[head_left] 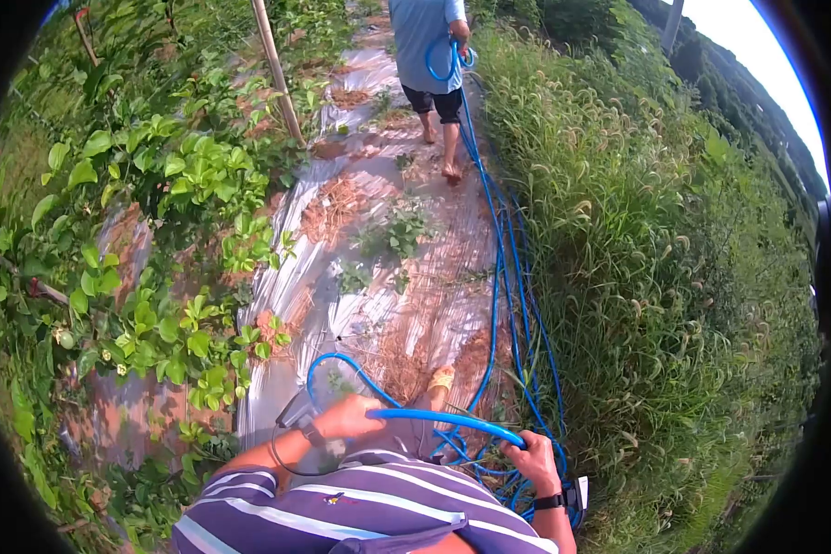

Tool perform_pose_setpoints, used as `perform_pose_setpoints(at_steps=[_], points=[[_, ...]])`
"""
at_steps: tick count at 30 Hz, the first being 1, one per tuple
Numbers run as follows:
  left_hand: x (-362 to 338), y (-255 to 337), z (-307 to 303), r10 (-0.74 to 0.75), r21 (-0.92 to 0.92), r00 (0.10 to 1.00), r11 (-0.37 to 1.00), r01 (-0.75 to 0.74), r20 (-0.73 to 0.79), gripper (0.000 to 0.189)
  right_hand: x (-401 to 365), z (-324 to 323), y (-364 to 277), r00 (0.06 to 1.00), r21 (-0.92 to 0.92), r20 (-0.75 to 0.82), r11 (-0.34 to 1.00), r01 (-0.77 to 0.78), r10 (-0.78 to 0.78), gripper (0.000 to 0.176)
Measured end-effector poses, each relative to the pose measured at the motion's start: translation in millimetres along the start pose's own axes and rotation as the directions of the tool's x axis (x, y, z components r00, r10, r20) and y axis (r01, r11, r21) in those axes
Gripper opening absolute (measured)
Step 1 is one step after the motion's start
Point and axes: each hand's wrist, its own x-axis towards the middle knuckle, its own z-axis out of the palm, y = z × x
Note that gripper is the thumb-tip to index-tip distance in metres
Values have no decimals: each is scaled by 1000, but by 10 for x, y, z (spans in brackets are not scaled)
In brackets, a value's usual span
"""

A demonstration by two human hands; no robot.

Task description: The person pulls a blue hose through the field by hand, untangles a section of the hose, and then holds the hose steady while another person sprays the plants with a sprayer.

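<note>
Grip: left hand point(346, 415) and right hand point(533, 459) both curled tight around the blue hose point(448, 420), with a short arc spanning between them. The rest lies in loose loops by the right hand, then runs along the plastic mulch sheet point(360, 185) beside tall grass point(619, 231) to another person point(429, 55) ahead, who holds a coil. Judged: light, flexible, smooth; liable to kink and snag. Best held on straight runs, hands apart.

Bright daylight falls on a silvery plastic ground sheet point(295, 305) running up the centre. Leafy green vines point(185, 175) crowd the left, tall seed-headed grass point(637, 258) the right; a bamboo pole point(277, 74) leans at upper left.
</note>
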Motion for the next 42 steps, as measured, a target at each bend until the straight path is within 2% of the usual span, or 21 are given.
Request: perform_pose_setpoints(at_steps=[1,2,4,6,7,9,10,11,13,16,20,23,26,27,30,31,32,36,39,40,42], points=[[165,-32,-172,-9,-7,1000,1000,9,5,26,349,-33,-158,997,-102,-4,991,81,-81,26],[319,-68,-334,-18,-41,1000,999,18,-13,26,658,-108,-323,998,-214,8,975,66,-66,27],[622,-123,-675,-38,-83,999,996,37,-19,26,1215,-244,-776,991,-262,19,956,130,-130,28],[896,-121,-1022,-24,19,995,999,26,-93,26,1683,-406,-1168,985,-266,23,949,171,-171,28],[1008,-79,-1192,-74,-60,994,996,69,-85,27,1862,-486,-1386,984,-265,10,949,172,-176,27],[1193,133,-1575,-149,-79,986,987,143,-80,24,2138,-615,-1691,976,-285,16,934,214,-219,24],[1267,182,-1721,-155,-109,982,984,143,-106,24,2263,-647,-1793,961,-222,10,936,273,-278,22],[1325,248,-1859,-154,-112,983,983,143,-96,24,2352,-695,-1939,971,-205,32,949,239,-238,25],[1439,408,-2088,-127,-101,970,989,108,-209,24,2509,-782,-2232,979,-200,51,958,205,-199,28],[1645,525,-2355,-162,-200,962,973,118,-219,22,2872,-884,-2539,967,-206,31,946,252,-251,29],[2087,638,-2746,-181,-246,956,961,122,-231,24,3537,-1054,-2874,960,-204,71,938,280,-271,25],[2601,480,-3088,-156,-155,955,981,119,-252,25,4192,-1163,-3254,961,-222,119,937,270,-248,19],[3247,415,-3481,-133,-178,932,981,75,-338,27,5039,-1205,-3407,957,-148,124,948,281,-264,16],[3509,415,-3631,-117,-168,930,984,61,-348,27,5362,-1231,-3423,941,-159,120,930,333,-316,14],[4228,477,-4145,-178,-54,934,984,170,-308,28,6199,-1342,-3721,934,-182,66,916,357,-351,17],[4426,554,-4304,-164,-122,935,984,131,-315,28,6418,-1392,-3831,949,-173,75,933,316,-308,18],[4587,597,-4474,-170,-113,937,983,142,-306,28,6624,-1462,-3963,961,-167,86,947,275,-264,18],[5144,785,-5057,-213,-235,920,962,139,-328,28,7262,-1733,-4575,951,-145,132,944,296,-278,20],[5450,776,-5375,-224,-166,892,971,170,-392,34,7737,-1876,-4900,928,-184,179,915,358,-327,21],[5562,712,-5467,-217,-173,893,972,160,-395,34,7852,-1911,-5079,936,-183,185,926,331,-299,20],[5808,551,-5624,-188,-75,897,982,173,-400,37,8198,-1919,-5220,922,-204,206,907,369,-329,19]])
